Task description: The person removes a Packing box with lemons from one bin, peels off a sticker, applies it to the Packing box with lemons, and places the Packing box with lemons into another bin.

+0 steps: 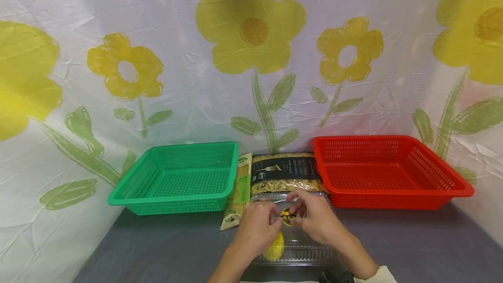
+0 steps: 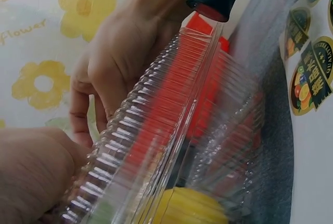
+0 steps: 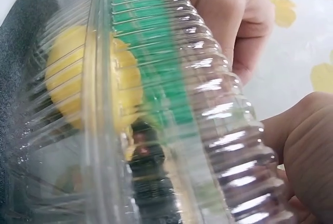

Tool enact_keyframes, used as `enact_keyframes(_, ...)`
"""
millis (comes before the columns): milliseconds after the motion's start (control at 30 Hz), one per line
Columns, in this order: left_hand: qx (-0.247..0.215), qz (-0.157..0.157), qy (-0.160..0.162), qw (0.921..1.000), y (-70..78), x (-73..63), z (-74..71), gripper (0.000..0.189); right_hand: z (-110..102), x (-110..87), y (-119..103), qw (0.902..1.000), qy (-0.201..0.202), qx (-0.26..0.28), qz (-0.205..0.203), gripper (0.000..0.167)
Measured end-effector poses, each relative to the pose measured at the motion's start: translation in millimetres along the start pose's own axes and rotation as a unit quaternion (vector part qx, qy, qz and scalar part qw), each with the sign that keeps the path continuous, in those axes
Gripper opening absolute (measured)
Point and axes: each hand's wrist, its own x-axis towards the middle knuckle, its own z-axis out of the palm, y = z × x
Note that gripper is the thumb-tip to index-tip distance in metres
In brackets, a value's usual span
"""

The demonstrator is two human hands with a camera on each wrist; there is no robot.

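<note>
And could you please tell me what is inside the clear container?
A yellow, lemon-like item shows inside the container, near its front left. In the head view, the left hand, right hand and sticker cover part of it; anything beneath is hidden.

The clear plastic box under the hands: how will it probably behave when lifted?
The clear plastic box is probably light and slightly flexible, because its ribbed walls look thin. Its glossy surface may feel slippery. The yellow item inside is rounded, so it might roll if the box tilts.
</note>
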Motion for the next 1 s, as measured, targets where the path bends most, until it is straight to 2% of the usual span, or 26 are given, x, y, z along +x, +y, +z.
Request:
enact_keyframes(167,-0.022,0.014,-0.039,0.9989,-3.5,0.3,-6.7,0.008,-2.9,-0.5,1.5,0.9982,-0.014,0.057,0.005,0.052)
enact_keyframes(267,-0.024,0.029,-0.063,0.9973,-6.5,0.0,-11.8,0.01,-5.2,-1.4,2.7,0.9916,-0.031,0.125,0.011,0.056)
enact_keyframes(367,-0.022,0.048,-0.072,0.996,-7.9,0.1,-15.1,0.012,-8.8,-2.2,3.5,0.9841,-0.033,0.174,0.014,0.055)
enact_keyframes(467,-0.029,0.058,-0.066,0.9957,-7.9,-0.7,-17.6,0.012,-13.7,-2.5,2.9,0.9796,-0.016,0.199,0.018,0.052)
enact_keyframes(600,-0.04,0.058,-0.042,0.9966,-9.7,-2.4,-23.2,0.011,-23.3,-2.6,0.8,0.9772,0.035,0.208,0.021,0.049)
enact_keyframes(700,-0.036,0.051,-0.016,0.9979,-13.8,-2.9,-29.9,0.01,-32.4,-3.0,1.3,0.9743,0.09,0.206,0.018,0.046)
enact_keyframes(833,-0.038,0.014,0.0,0.9992,-21.8,-3.4,-41.2,0.014,-44.7,-4.7,5.1,0.9669,0.175,0.184,0.027,0.04)
enact_keyframes(900,-0.051,-0.014,-0.012,0.9985,-27.7,-3.8,-47.7,0.016,-51.5,-6.3,8.2,0.9603,0.216,0.171,0.041,0.037)
enact_keyframes(1000,-0.082,-0.064,-0.061,0.9927,-38.6,-4.1,-59.5,0.019,-63.8,-9.2,15.4,0.9451,0.271,0.171,0.066,0.032)
